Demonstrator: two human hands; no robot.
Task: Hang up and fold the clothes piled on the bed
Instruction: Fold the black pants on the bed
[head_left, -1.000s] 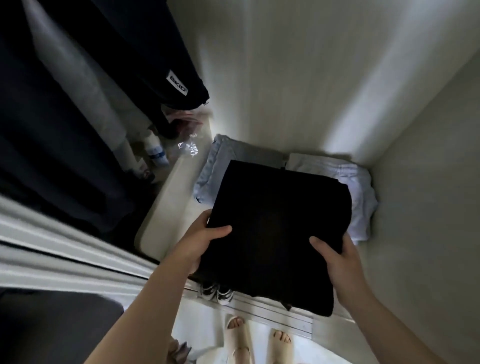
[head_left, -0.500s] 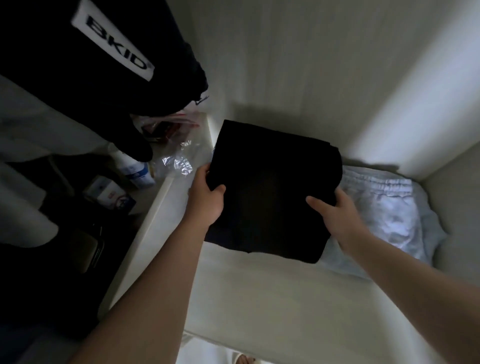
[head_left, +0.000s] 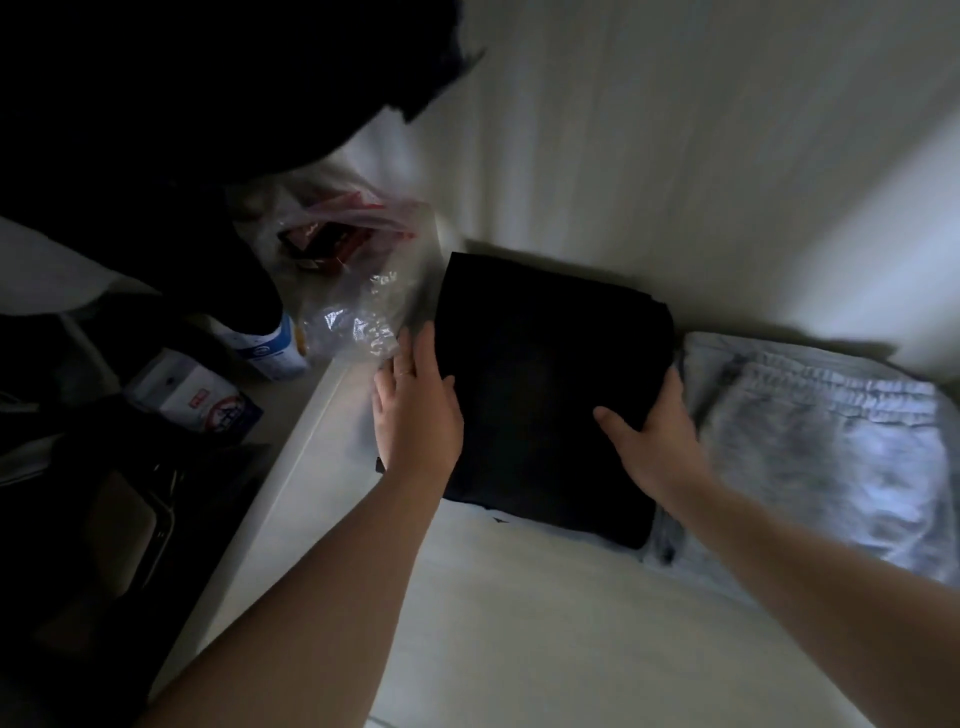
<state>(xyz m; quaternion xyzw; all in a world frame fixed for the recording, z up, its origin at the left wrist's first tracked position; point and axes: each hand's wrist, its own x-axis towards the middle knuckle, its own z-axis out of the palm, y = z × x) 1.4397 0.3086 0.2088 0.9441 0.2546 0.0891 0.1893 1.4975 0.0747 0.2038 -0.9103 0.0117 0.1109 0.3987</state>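
Closet shelf (head_left: 519, 613) | black garment (head_left: 545, 395) beside grey pants (head_left: 810, 436) | left hand (head_left: 415, 410) fingers straight along its edge | right hand (head_left: 654, 441) fingers grip it

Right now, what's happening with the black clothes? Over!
Left hand flat against black garment, left edge. Right hand grips its right edge. Lies beside grey pants; plastic bag close left.

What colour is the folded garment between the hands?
The folded garment is black; the head view shows it.
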